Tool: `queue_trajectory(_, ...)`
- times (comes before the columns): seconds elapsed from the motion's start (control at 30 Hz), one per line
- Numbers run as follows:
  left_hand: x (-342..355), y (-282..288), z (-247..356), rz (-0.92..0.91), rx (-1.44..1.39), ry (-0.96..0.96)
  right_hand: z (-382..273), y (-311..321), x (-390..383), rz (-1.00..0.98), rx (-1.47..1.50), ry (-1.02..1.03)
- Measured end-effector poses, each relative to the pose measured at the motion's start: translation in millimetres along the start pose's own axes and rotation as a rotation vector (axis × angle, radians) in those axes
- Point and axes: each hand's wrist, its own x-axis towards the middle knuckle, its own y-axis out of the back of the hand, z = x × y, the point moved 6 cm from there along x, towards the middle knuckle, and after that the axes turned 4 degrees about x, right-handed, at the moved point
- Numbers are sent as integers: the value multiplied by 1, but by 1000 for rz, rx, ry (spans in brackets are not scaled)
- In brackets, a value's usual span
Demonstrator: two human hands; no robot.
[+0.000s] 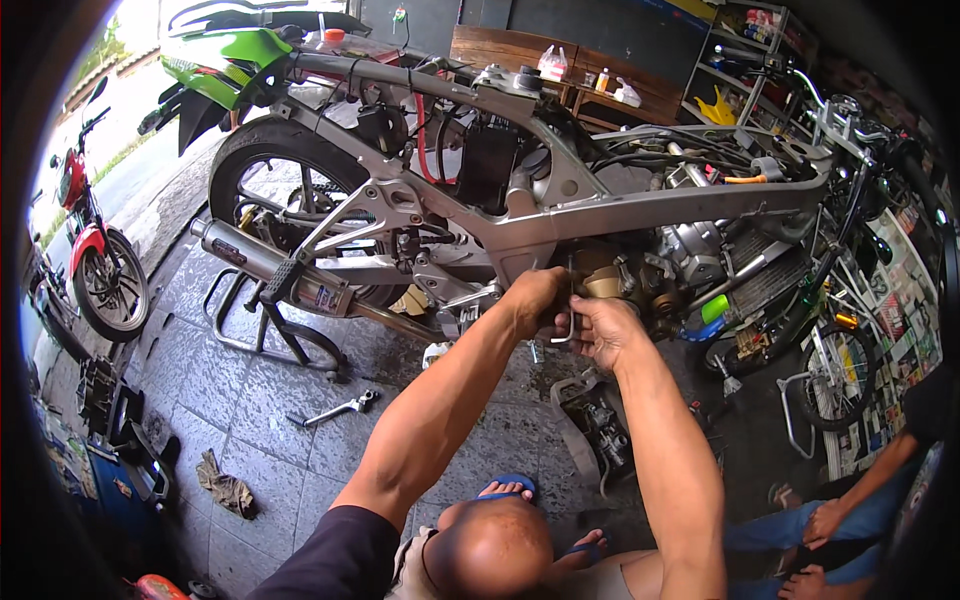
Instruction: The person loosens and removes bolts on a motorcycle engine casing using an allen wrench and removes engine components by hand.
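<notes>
In front of me stands a stripped motorcycle with a bare grey frame [670, 212]. Both of my hands are close together at the engine, just below the frame. An L-shaped metal rod [572, 328], like a hex key, is pinched in the fingers of my right hand [608, 330], its short bent end pointing left. My left hand [538, 298] is curled beside the upper part of the rod; its fingertips are hidden, and I cannot make out what they grip. A bronze-coloured engine cover [602, 282] is right behind my hands.
A metal stand [275, 338] props the rear. On the wet tiles lie a ratchet-like tool [338, 407], a crumpled rag [226, 484] and a removed metal part [590, 425]. Another person's hands [825, 522] are at lower right. A red motorcycle [92, 235] stands at left.
</notes>
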Motion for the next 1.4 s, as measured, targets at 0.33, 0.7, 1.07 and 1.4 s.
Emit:
queue_trajectory(0.33,-3,0,11,11,118,-69,-3,-1,5,46,29,30)
queue_trajectory(0.7,-3,6,13,114,96,-139,11,-14,-50,174,-64,413)
queue_trajectory(1.07,7,6,5,1,143,-107,18,-12,-53,395,-150,563)
queue_trajectory(1.4,2,3,11,30,-83,-109,-31,-40,-15,675,-715,649)
